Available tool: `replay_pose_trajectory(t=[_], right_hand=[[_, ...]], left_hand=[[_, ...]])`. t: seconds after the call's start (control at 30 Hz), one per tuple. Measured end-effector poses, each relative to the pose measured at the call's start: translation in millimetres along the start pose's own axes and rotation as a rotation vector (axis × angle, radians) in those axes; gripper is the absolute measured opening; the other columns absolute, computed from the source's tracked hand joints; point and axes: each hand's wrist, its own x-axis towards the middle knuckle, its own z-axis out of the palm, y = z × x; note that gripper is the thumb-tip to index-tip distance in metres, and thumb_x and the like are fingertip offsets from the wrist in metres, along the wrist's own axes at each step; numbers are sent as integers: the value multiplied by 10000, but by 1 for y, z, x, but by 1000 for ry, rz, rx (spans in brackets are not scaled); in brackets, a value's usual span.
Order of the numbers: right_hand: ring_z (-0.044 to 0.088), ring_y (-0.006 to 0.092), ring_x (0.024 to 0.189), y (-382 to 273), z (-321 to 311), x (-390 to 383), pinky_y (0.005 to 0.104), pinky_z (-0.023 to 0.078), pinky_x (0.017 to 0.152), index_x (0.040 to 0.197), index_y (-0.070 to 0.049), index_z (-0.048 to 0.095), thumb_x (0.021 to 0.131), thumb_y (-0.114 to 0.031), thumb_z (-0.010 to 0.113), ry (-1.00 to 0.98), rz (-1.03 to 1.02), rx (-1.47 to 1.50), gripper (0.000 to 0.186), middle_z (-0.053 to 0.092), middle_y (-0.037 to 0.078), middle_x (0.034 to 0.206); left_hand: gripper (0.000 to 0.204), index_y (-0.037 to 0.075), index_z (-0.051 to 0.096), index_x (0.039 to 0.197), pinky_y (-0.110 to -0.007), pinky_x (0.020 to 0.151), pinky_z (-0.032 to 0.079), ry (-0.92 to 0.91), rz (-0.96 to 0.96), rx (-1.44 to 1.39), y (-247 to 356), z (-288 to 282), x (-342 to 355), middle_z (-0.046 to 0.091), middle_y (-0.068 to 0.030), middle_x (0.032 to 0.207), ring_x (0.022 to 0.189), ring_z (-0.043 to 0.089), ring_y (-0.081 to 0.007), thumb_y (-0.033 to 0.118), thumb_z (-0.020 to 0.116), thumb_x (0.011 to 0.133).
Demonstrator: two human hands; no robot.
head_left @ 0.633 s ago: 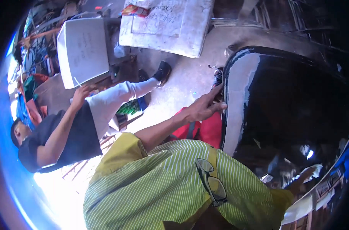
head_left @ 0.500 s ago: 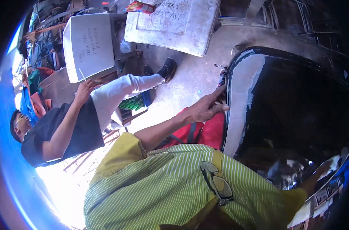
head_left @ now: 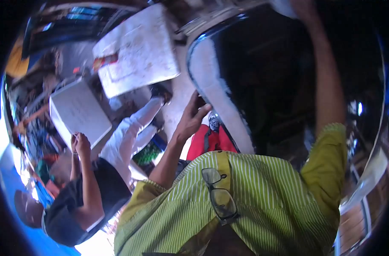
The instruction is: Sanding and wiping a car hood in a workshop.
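A glossy black panel (head_left: 267, 85) with a rounded corner lies before me, and a dull pale grey strip (head_left: 209, 72) runs down its left side. My left hand (head_left: 190, 119) is at that left edge, fingers stretched and thumb apart, the fingertips partly hidden in shadow. With my arm reaching far across the panel, my right hand (head_left: 304, 10) is at the top of the view. It is closed on a whitish piece (head_left: 284, 7), blurred and partly cut off, whose kind I cannot make out. Eyeglasses (head_left: 220, 194) hang from my striped yellow-green shirt.
At the left a person (head_left: 83, 196) in a dark shirt and pale trousers has both hands together. Beyond stand a white box (head_left: 77, 111) and a stained white slab (head_left: 137, 49) with a red packet (head_left: 105, 62) on it. Cluttered materials lie at the far left.
My right hand has swung from the panel's near right side to its far side with the whitish piece. My view has turned and shifted; my left hand remains by the left edge.
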Motion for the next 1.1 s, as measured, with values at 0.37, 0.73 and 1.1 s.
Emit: replay_pose_trajectory(t=[0.37,0.73,1.1], right_hand=[[571,221,814,180,-203,-184,325,438,741,1135,10,475,832,-443,440,265,802,70,546,551,132,1045],[233,358,1222,-10,-12,-133,478,136,992,1199,-51,436,836,-357,446,333,95,-39,475,320,155,1306],[480,209,933,-56,-16,-16,360,388,789,1082,-69,473,832,-357,473,-228,-40,887,382,497,84,1005]], left_hand=[[660,9,186,1305,-345,950,294,-94,-40,-19,11,-1,-6,372,-141,1242,1142,363,-236,250,552,812],[622,1,237,1283,-330,903,341,-12,5,21,10,0,-8,441,-137,1164,1050,438,-221,260,552,812],[619,24,276,1283,-319,846,380,75,-17,79,9,-2,-24,525,-155,1010,960,492,-216,326,546,815]])
